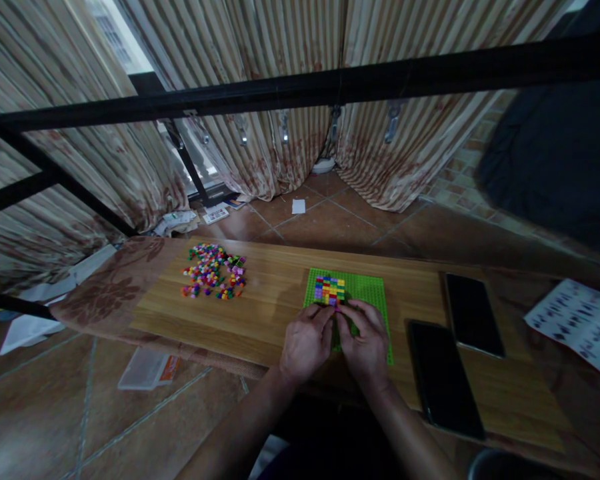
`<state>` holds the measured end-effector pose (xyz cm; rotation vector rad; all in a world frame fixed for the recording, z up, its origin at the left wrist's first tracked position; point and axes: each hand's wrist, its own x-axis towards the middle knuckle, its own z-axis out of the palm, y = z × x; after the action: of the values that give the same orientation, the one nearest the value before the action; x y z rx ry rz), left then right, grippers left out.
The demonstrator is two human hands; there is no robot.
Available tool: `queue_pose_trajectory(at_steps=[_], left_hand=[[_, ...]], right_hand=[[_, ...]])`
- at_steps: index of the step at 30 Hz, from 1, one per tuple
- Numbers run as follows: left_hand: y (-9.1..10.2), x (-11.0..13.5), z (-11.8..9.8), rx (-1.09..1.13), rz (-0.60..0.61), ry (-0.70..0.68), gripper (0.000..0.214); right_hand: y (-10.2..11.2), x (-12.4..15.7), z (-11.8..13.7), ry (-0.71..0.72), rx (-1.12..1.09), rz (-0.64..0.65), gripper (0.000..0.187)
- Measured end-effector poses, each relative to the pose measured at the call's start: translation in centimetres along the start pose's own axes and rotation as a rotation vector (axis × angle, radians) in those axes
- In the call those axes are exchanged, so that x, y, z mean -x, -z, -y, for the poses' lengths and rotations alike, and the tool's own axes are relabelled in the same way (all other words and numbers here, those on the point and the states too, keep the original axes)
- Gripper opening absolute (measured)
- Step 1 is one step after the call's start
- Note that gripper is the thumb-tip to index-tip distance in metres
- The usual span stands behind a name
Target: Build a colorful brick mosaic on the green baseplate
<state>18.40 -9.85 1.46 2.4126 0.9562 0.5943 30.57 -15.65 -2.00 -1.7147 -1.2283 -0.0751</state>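
Note:
A green studded baseplate [370, 287] lies on a wooden board, with a patch of small coloured toy bricks [330, 291] in red, yellow, purple, blue and other colours pressed onto its upper left part. My left hand [307, 340] and my right hand [366, 339] meet at the near edge of that patch, fingertips almost touching. Between their pinched fingers shows a tiny magenta toy brick [337, 309]. My hands cover the lower part of the baseplate. Loose toy bricks [210, 267] of many colours lie in a spread pile farther left.
Two dark phone-like slabs, one nearer [445, 377] and one farther [474, 313], lie right of the baseplate. A printed sheet [580, 327] is at far right. A clear plastic lid [143, 368] rests on the tiled floor. A black metal bar [280, 90] crosses ahead, before striped curtains.

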Motion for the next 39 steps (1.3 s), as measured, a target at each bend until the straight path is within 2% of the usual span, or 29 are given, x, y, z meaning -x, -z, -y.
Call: queue_pose_trajectory(at_steps=[6, 15, 29, 34, 39], left_hand=[[0.0, 0.0, -0.2, -0.031, 0.016, 0.005, 0.031], [-0.1, 0.1, -0.4, -0.046, 0.015, 0.013, 0.030], [0.1, 0.7, -0.5, -0.010, 0.024, 0.050, 0.030], [1.0, 2.1, 0.8, 0.049, -0.044, 0.075, 0.034], [2.8, 4.3, 4.3, 0.085, -0.159, 0.195, 0.029]], right_hand=[[-0.1, -0.5, 0.2, -0.047, -0.068, 0.004, 0.020], [-0.8, -0.8, 0.8, -0.185, -0.183, -0.085, 0.017], [-1.8, -0.2, 0.1, -0.447, -0.351, -0.116, 0.030], [-1.8, 0.2, -0.3, -0.463, -0.392, -0.106, 0.038], [-0.5, 1.3, -0.3, -0.456, -0.362, -0.112, 0.040]])
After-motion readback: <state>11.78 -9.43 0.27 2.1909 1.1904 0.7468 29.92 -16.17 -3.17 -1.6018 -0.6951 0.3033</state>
